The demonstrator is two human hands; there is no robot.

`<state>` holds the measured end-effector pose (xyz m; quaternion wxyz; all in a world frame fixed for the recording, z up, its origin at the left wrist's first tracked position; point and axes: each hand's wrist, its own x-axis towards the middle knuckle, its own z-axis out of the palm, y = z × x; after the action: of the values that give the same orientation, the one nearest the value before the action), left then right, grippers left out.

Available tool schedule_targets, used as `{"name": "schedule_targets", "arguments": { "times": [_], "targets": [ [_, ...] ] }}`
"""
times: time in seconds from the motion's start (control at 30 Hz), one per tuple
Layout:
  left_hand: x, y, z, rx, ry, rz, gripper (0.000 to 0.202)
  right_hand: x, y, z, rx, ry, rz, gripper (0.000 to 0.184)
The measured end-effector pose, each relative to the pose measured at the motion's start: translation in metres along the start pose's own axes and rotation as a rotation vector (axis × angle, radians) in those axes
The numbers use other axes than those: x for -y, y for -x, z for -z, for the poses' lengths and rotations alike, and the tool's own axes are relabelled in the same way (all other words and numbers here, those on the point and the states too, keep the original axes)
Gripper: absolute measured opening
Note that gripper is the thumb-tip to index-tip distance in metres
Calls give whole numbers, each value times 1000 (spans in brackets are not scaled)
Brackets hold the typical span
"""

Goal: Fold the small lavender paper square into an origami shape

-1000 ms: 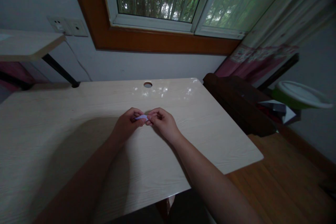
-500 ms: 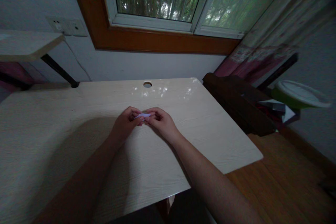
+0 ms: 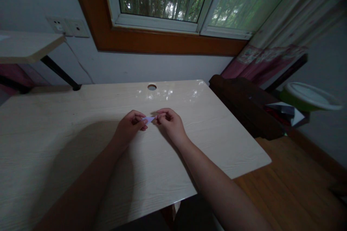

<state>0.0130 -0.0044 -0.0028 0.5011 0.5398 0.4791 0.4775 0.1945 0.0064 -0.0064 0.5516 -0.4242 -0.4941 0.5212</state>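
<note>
A small folded piece of paper (image 3: 148,119), pale violet and pointed toward the right, is held just above the desk. My left hand (image 3: 132,124) pinches its left part between thumb and fingers. At the pointed right tip, my right hand (image 3: 169,122) has its thumb and index finger closed on the paper's end. The fingers cover both ends, so the full shape of the paper is hidden.
The light wood desk (image 3: 168,158) has a round cable hole (image 3: 152,87) near its back edge. A raised shelf (image 3: 29,47) stands at the left. Beyond the right edge are a dark brown piece of furniture (image 3: 241,97) and a green-and-white tub (image 3: 309,95).
My right hand has shifted slightly right, its fingers now at the paper's tip. More of the paper shows between the hands as a pointed shape. The left hand stays nearly still.
</note>
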Motion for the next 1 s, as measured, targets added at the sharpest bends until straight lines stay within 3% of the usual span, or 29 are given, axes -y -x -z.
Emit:
{"name": "schedule_targets", "arguments": {
  "times": [0.17, 0.4, 0.67, 1.0],
  "targets": [
    [0, 1, 0, -16, 13, 3, 27, 3, -1, 0, -9, -36, -34, 18],
    [1, 0, -2, 10, 46, 1, 30, -3, 2, -3, 153, 25, -62, 26],
    [3, -2, -4, 48, 91, 57, 32, -5, 0, -2, 31, 19, 23, 16],
    [5, -2, -2, 91, 40, -5, 35, -5, 2, 1, 9, 155, 160, 13]
  ]
}}
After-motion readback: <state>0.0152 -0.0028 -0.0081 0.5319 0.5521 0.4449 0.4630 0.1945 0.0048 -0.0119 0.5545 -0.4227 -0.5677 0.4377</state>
